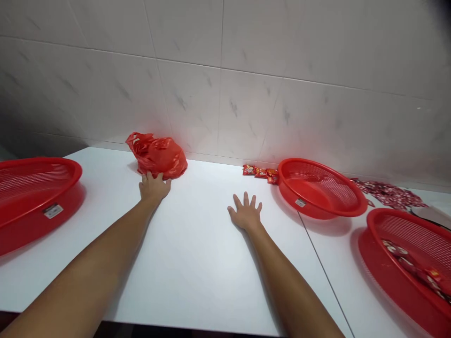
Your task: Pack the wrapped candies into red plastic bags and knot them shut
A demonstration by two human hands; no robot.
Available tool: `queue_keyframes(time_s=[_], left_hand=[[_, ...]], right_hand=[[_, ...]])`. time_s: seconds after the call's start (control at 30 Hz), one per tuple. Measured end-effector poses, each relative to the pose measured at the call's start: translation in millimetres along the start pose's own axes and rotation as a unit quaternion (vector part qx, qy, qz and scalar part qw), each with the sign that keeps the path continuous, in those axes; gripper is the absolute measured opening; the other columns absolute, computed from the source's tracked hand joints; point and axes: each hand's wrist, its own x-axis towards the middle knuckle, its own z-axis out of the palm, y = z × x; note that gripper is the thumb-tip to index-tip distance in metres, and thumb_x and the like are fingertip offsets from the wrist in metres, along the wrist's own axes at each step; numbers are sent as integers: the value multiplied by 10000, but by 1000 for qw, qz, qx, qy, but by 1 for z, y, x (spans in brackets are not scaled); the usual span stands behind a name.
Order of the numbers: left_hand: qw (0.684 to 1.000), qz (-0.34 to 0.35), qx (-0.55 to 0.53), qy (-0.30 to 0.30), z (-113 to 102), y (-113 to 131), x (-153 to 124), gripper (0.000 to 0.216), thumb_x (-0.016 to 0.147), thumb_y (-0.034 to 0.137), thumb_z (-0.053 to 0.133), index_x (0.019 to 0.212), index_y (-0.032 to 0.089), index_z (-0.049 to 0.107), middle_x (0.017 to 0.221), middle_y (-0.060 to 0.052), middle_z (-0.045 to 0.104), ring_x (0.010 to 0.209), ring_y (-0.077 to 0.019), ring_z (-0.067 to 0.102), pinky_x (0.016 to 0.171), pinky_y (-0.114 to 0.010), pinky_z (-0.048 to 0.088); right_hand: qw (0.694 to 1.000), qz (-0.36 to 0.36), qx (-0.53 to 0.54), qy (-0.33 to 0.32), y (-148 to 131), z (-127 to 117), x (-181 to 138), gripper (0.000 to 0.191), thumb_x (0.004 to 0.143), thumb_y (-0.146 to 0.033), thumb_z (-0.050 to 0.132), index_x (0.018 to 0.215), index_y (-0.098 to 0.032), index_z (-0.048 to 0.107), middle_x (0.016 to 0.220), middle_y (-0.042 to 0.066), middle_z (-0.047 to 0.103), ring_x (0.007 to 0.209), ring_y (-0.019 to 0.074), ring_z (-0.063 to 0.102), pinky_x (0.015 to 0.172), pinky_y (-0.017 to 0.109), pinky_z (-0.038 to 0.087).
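Observation:
My left hand (154, 188) rests at the near side of a crumpled red plastic bag (164, 157), fingertips touching or just in front of it. Its fingers are apart and grip nothing. What the bag contains is hidden. Flat on the white table (200, 258), fingers spread, lies my right hand (245, 213) with nothing in it. Beyond that hand, by the wall, several small red packets (260, 172) lie in a short row beside a red plastic basket (320, 188).
Another red basket (52, 202) stands at the left edge. At the right, a third red basket (398, 263) holds several packets (408, 263). Behind it lies a red-and-white patterned heap (391, 193). A tiled wall (253, 103) borders the table, and a seam (322, 267) crosses the tabletop.

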Motion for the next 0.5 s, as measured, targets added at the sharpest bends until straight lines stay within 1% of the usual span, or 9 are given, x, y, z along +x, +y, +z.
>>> queue_keyframes(time_s=[0.07,0.1,0.17,0.3,0.37,0.4,0.43,0.47,0.5], left_hand=[[1000,18,14,-14,-1,4,-1,596,1014,463,469,1386,35,648,1435,-331,555,1380,-494,488,1118,-618,389],[999,29,19,-15,-2,7,-6,589,1019,454,455,1365,26,664,1356,-321,601,1316,-477,538,1097,-596,408],[998,57,30,-13,-2,18,-26,592,1027,465,445,1393,54,666,1308,-298,621,1252,-451,579,1073,-554,426],[989,136,49,-19,-2,61,-101,614,1023,530,500,1542,215,586,1316,-235,619,1239,-421,589,1071,-524,423],[974,211,66,-42,-10,86,-145,669,1042,502,489,1642,211,452,1299,-240,632,1208,-415,609,1026,-524,450],[967,239,66,-65,-18,99,-164,676,1037,478,509,1655,217,426,1283,-232,644,1170,-408,629,964,-507,482],[960,259,59,-90,-28,110,-179,677,1012,468,559,1633,221,456,1257,-219,659,1105,-397,655,878,-478,511],[955,277,46,-98,-40,119,-189,623,984,462,609,1556,221,549,1239,-203,668,1030,-375,675,805,-448,523],[951,298,25,-82,-51,128,-194,501,976,448,625,1420,218,657,1223,-184,673,973,-346,683,759,-424,525]], right_hand=[[1000,-1,3,8,-1,1,3,740,1057,-699,271,1728,-425,122,1818,46,-100,1641,444,-149,1257,689,-99],[1000,-3,5,12,-1,2,5,741,1055,-698,275,1728,-424,128,1820,46,-93,1641,444,-147,1256,689,-100],[1000,-6,11,18,-1,4,6,744,1053,-696,280,1728,-418,140,1821,45,-81,1641,446,-146,1251,693,-104],[999,-15,26,34,1,9,4,739,1053,-679,303,1727,-399,190,1824,59,-34,1642,462,-118,1242,702,-102],[997,-25,44,58,2,9,3,774,1032,-684,373,1727,-383,211,1823,82,33,1644,477,-73,1243,711,-76],[995,-31,59,78,3,9,3,824,1008,-690,434,1730,-366,206,1816,102,89,1644,484,-33,1246,716,-51],[991,-38,82,103,5,8,3,893,975,-688,504,1735,-343,188,1800,126,165,1643,485,29,1251,717,-15],[984,-47,112,132,7,7,3,970,938,-674,570,1740,-317,158,1769,149,256,1633,475,115,1258,708,36],[974,-57,146,165,9,6,4,1036,905,-649,625,1742,-291,132,1719,165,355,1606,454,222,1264,686,103]])
